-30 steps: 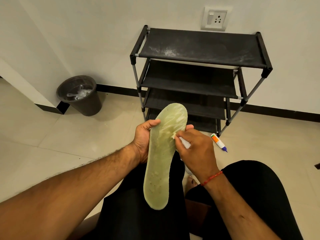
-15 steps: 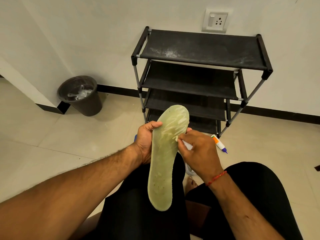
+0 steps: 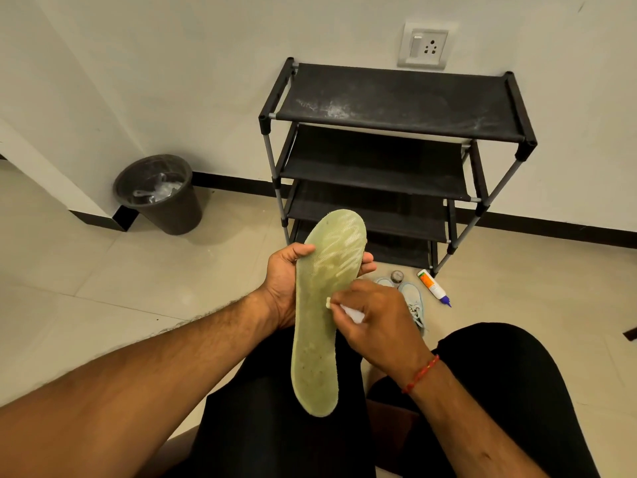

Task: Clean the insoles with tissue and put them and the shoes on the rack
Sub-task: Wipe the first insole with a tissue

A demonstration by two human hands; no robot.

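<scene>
A pale green insole [image 3: 319, 326] stands upright in front of me, toe end up. My left hand [image 3: 284, 284] grips its upper half from behind, thumb on the left edge and fingertips showing on the right. My right hand [image 3: 374, 320] pinches a small white tissue [image 3: 350, 311] and presses it against the insole's right edge near the middle. A light blue shoe [image 3: 412, 300] lies on the floor behind my right hand, partly hidden. The black shoe rack [image 3: 396, 108] stands against the wall beyond, its shelves bare.
A dark waste bin [image 3: 160, 194] with clear plastic inside sits at the left by the wall corner. A white glue tube [image 3: 432, 287] with a blue tip and a small round tin [image 3: 397, 276] lie on the tiled floor by the rack's foot. My black-trousered knees fill the bottom.
My right hand with the tissue has slid down the insole from near the toe area to its middle. The shoe and the tin on the floor have come into view behind it.
</scene>
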